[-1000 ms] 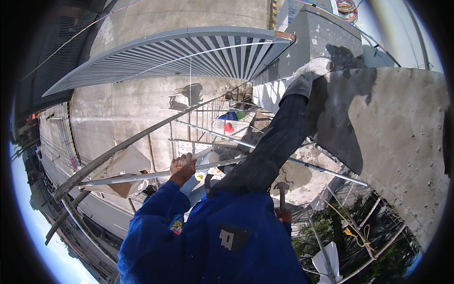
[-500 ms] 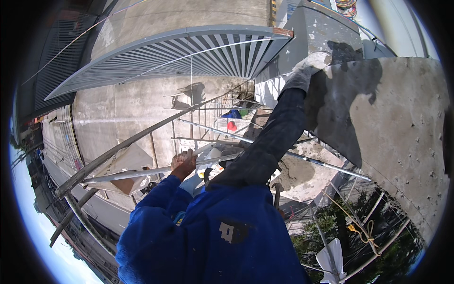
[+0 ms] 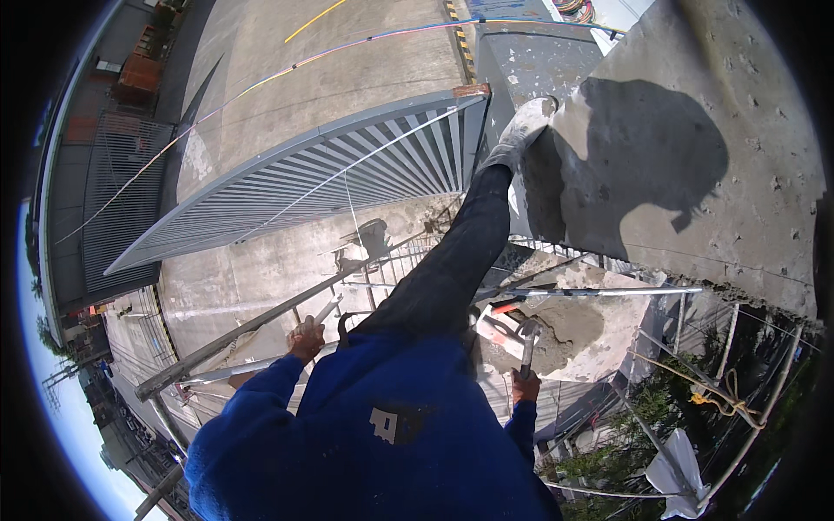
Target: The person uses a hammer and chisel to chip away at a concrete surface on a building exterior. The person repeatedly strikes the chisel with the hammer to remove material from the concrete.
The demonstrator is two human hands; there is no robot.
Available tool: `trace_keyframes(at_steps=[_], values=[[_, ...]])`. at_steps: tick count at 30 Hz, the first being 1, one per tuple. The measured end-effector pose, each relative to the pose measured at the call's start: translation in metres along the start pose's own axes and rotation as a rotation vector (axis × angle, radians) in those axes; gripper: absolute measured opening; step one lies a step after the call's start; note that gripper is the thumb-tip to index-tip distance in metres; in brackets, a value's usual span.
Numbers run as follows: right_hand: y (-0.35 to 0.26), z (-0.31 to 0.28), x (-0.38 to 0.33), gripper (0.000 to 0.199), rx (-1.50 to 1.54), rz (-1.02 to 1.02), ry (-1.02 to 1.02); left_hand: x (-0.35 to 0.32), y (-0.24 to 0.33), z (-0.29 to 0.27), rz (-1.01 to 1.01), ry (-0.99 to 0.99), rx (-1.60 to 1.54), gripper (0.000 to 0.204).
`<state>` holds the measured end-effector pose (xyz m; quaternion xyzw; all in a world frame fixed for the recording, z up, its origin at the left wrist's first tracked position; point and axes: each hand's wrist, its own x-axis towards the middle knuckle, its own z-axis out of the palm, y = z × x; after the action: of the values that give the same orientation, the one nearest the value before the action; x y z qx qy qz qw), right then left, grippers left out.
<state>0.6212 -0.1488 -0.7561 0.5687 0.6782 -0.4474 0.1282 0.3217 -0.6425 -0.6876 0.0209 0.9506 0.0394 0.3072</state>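
My left hand [image 3: 306, 340] is closed around a short pale bar [image 3: 328, 309], whose upper end sticks out past the fingers, beside a scaffold pipe [image 3: 230, 373]. At the right of my body, my right hand [image 3: 525, 386] grips a hammer [image 3: 529, 340] with its grey head up. Behind the hammer lies a pale board [image 3: 608, 369] bearing wet grey mortar [image 3: 569, 326]. A red-handled tool [image 3: 504, 306] rests by the mortar. My dark-trousered leg [image 3: 456, 252] stretches forward, its whitish shoe [image 3: 524, 126] set at the edge of the grey ledge [image 3: 539, 65].
A pitted concrete slab [image 3: 747, 174] fills the upper right, with a head-shaped shadow on it. A grey slatted panel [image 3: 347, 165] spans the left. A coloured cable [image 3: 373, 39] crosses above it. Scaffold poles [image 3: 261, 326] surround me, with yellow rope [image 3: 725, 399] at the right.
My view has turned and my body has shifted. The right hand has come into view with the hammer raised higher. My left hand has moved left and down, with the pale bar upright in it.
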Motion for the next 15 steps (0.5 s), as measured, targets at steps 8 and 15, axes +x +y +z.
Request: trace_keyframes(at_steps=[8, 15], values=[[-0.088, 0.043, 0.008, 0.043, 0.055, -0.195, 0.091, 0.024, -0.052, 0.014, -0.012, 0.007, 0.04, 0.023], [-0.129, 0.085, -0.002, 0.048, 0.183, -0.328, 0.175, 0.145, -0.008, -0.006, 0.334, 0.195, 0.092, 0.026]])
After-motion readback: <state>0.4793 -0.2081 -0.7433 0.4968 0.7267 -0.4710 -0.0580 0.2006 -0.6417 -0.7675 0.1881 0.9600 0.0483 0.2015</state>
